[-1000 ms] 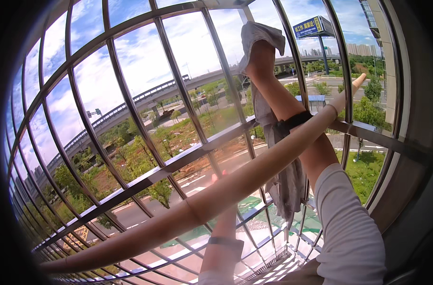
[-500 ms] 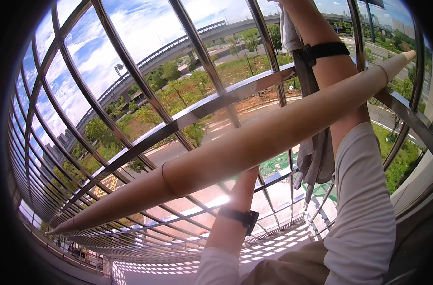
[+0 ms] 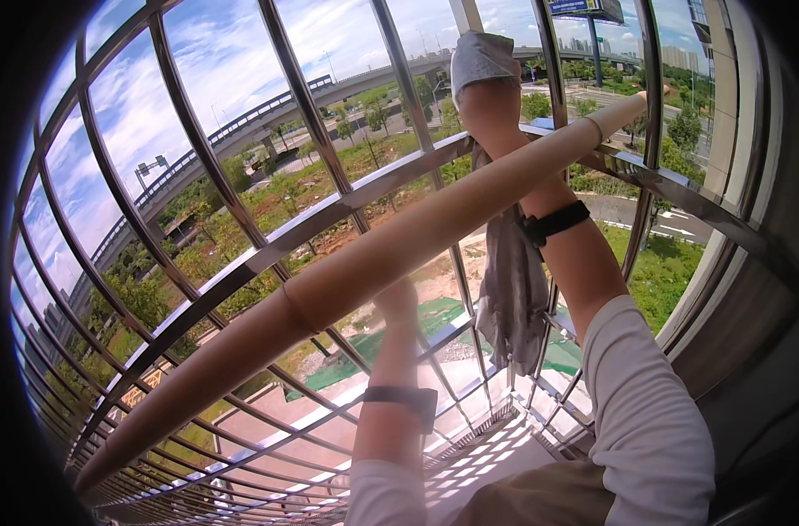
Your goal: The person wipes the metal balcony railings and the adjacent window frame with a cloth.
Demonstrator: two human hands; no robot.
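R hand grips grey cloth up by metal bars, fingers covered; cloth hangs down behind wooden pole. L hand blurred, partly behind pole, can't tell if open/closed.

From mid-view, a pole is running from eight o'clock up to two o'clock, passing in front of the right forearm and the grille. The right hand is standing at one o'clock, above the pole, with a cloth lying over its fingers; the cloth's lower part is hanging behind the pole toward three to four o'clock, just left of the forearm. The left hand is sitting at six o'clock, close below the pole, its fingertips blurred. Beyond the grille, an overpass is stretching from nine to one o'clock, and a billboard is standing at one. The person's lap is resting at five o'clock.
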